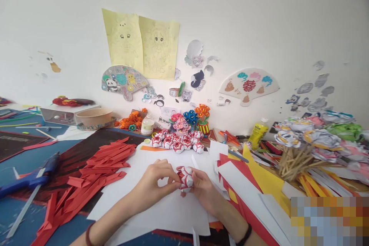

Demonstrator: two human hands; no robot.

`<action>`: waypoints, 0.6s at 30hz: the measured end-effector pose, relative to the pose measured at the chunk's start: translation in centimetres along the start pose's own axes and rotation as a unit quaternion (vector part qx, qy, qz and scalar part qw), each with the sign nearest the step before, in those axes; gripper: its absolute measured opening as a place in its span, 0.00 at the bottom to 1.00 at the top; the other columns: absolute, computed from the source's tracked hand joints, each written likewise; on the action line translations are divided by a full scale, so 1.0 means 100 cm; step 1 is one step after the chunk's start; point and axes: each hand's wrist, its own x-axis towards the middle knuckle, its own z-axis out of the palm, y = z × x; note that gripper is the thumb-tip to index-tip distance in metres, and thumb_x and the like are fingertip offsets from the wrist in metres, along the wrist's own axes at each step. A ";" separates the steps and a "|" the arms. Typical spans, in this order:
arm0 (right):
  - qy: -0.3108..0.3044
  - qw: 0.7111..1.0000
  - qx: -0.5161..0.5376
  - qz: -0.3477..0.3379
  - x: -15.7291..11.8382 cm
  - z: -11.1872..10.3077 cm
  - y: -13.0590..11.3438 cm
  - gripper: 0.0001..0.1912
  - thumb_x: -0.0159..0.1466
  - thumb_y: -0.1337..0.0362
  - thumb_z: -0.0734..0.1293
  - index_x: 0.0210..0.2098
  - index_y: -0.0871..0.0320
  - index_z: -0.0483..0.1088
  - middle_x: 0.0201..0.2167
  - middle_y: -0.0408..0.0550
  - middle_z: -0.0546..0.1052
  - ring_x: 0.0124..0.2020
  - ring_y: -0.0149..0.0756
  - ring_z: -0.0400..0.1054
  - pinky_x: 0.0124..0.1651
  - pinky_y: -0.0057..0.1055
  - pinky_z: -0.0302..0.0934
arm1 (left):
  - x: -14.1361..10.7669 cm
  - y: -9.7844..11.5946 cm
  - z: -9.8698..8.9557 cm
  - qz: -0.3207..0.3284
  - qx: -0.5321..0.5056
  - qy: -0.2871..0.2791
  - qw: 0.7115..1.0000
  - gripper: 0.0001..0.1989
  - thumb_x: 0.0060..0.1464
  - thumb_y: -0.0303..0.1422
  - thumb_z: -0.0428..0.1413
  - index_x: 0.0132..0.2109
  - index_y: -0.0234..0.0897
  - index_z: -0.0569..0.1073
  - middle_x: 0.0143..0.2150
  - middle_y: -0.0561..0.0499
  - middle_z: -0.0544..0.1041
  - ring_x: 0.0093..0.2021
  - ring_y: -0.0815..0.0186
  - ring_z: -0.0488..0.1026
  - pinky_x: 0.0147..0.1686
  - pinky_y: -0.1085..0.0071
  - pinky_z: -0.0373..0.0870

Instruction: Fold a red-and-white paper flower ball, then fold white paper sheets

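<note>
Between my hands, above white paper sheets (138, 203), is a red and white paper flower (186, 180). My right hand (206, 190) wraps round its right side and underneath. With thumb and fingertips, my left hand (161, 178) pinches at the flower's left edge. Beyond my hands sit several finished red and white paper flowers (178, 143) in a cluster. To the left lies a heap of folded red paper strips (95, 173).
A blue glue gun (43, 175) with a glue stick lies at the left. Coloured paper sheets (253, 184) cover the right side. Behind them stand a yellow bottle (258, 133) and paper flowers on wooden sticks (294, 161). A round bowl (93, 117) is at the back left.
</note>
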 end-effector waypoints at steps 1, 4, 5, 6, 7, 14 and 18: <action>0.002 1.000 0.000 0.001 0.000 0.000 0.000 0.17 0.65 0.55 0.65 0.44 0.61 0.74 0.35 0.53 0.75 0.35 0.37 0.68 0.36 0.34 0.63 | 0.000 0.000 0.000 0.003 0.003 0.007 1.000 0.07 0.58 0.33 0.56 0.34 0.40 0.78 0.27 0.53 0.75 0.32 0.67 0.67 0.37 0.68 0.59; 0.010 1.000 -0.002 0.001 0.001 0.001 0.000 0.16 0.65 0.55 0.64 0.41 0.62 0.75 0.35 0.53 0.75 0.35 0.37 0.68 0.36 0.35 0.64 | 0.000 0.001 -0.001 0.010 0.006 0.026 1.000 0.07 0.58 0.32 0.55 0.34 0.40 0.78 0.27 0.53 0.74 0.32 0.67 0.67 0.37 0.68 0.59; 0.014 1.000 -0.002 -0.001 0.001 0.001 0.000 0.16 0.66 0.55 0.64 0.40 0.62 0.75 0.35 0.53 0.75 0.35 0.37 0.68 0.36 0.35 0.65 | 0.000 0.001 -0.001 0.008 0.006 0.030 0.999 0.07 0.58 0.33 0.55 0.34 0.40 0.78 0.27 0.53 0.74 0.32 0.67 0.67 0.37 0.69 0.59; 0.017 1.000 0.000 -0.003 0.001 0.001 0.000 0.16 0.66 0.55 0.64 0.41 0.61 0.75 0.35 0.53 0.75 0.35 0.37 0.68 0.36 0.35 0.65 | 0.001 0.001 -0.002 0.003 0.006 0.034 0.999 0.08 0.59 0.33 0.55 0.34 0.40 0.77 0.27 0.53 0.74 0.32 0.67 0.66 0.36 0.69 0.59; 0.020 1.000 0.001 -0.005 0.001 0.001 0.000 0.16 0.65 0.55 0.64 0.41 0.61 0.74 0.36 0.53 0.75 0.35 0.37 0.68 0.37 0.35 0.65 | 0.001 0.001 -0.002 -0.004 0.004 0.036 0.999 0.08 0.59 0.34 0.55 0.34 0.40 0.77 0.27 0.53 0.73 0.31 0.67 0.66 0.36 0.69 0.59; 0.020 1.000 -0.002 0.007 0.000 0.001 -0.001 0.21 0.62 0.54 0.68 0.50 0.59 0.72 0.38 0.53 0.75 0.37 0.38 0.69 0.38 0.35 0.65 | 0.002 0.003 -0.003 -0.046 -0.010 0.023 0.999 0.11 0.60 0.37 0.52 0.33 0.38 0.74 0.28 0.53 0.72 0.32 0.67 0.65 0.35 0.69 0.59; 0.032 0.999 -0.013 0.008 -0.001 0.000 0.000 0.24 0.59 0.53 0.71 0.51 0.58 0.71 0.40 0.53 0.75 0.38 0.39 0.69 0.38 0.36 0.65 | 0.002 0.005 -0.002 -0.048 -0.004 0.023 0.999 0.11 0.59 0.36 0.52 0.32 0.38 0.74 0.28 0.53 0.71 0.32 0.67 0.65 0.35 0.69 0.58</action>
